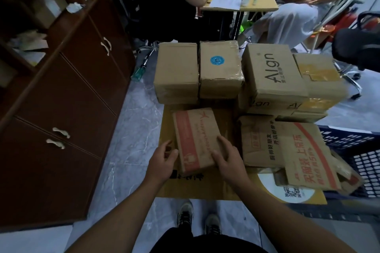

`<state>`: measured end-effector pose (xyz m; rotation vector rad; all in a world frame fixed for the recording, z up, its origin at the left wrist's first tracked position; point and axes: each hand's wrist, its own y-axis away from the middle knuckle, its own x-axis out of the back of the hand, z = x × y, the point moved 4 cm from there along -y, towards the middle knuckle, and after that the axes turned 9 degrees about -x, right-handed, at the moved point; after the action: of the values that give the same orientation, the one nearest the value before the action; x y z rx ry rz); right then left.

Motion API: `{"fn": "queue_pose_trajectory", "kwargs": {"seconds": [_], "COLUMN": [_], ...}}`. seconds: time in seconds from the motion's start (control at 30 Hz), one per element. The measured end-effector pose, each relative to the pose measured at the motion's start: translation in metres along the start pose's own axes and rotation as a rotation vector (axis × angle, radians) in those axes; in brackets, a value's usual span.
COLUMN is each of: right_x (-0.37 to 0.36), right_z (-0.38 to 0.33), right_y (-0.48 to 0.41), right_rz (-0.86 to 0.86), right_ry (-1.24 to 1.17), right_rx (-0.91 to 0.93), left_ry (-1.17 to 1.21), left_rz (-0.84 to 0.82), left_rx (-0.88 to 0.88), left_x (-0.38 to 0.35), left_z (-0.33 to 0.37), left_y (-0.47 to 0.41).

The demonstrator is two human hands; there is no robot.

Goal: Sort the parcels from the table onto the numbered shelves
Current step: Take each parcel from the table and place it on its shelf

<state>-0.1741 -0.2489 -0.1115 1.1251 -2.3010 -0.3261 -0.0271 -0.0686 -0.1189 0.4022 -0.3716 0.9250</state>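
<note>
Cardboard all over the table, and we are onto the red-printed carton; it lies flat just below the middle of the frame, apart from the stacks behind it. Our left hand has its fingers curled against the carton's left side, thumb touching the near corner; our right hand clasps the right edge, thumb and forefinger laid on the top face, the other fingers dropping over the side; so both hands hold the one parcel, and it is not yet off the table. Across the centre of the frame stand a plain brown box, a box with a blue sticker touching it, and the Align boxes stacked to the right; a crumpled carton with red lettering sags at lower right, just beside our right hand. Handling, as we judge it: small, thin, probably light; the board looks worn and a little soft, so it may buckle if squeezed across the middle; better to take it by the two long edges, fingers underneath. Shelves sit in the dark wooden cabinet at upper left; we can read no numbers on them from here; the next move looks like a lift and a turn to the left.
</note>
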Motion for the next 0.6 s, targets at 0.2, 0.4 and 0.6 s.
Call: {"fn": "queue_pose_trajectory", "kwargs": {"seconds": [0.2, 0.4, 0.6], "right_x": [0.009, 0.017, 0.014], "right_z": [0.005, -0.001, -0.038], "right_y": [-0.001, -0.006, 0.001], "right_rz": [-0.147, -0.129, -0.025], "right_ry": [-0.265, 0.077, 0.146], "right_rx": [-0.065, -0.067, 0.046], "left_ry": [0.201, 0.236, 0.038], "left_rz": [-0.084, 0.016, 0.007], "left_rx": [0.013, -0.037, -0.278], "left_x": [-0.008, -0.001, 0.003], "left_z": [0.014, 0.020, 0.037], "left_y": [0.004, 0.005, 0.009]}}
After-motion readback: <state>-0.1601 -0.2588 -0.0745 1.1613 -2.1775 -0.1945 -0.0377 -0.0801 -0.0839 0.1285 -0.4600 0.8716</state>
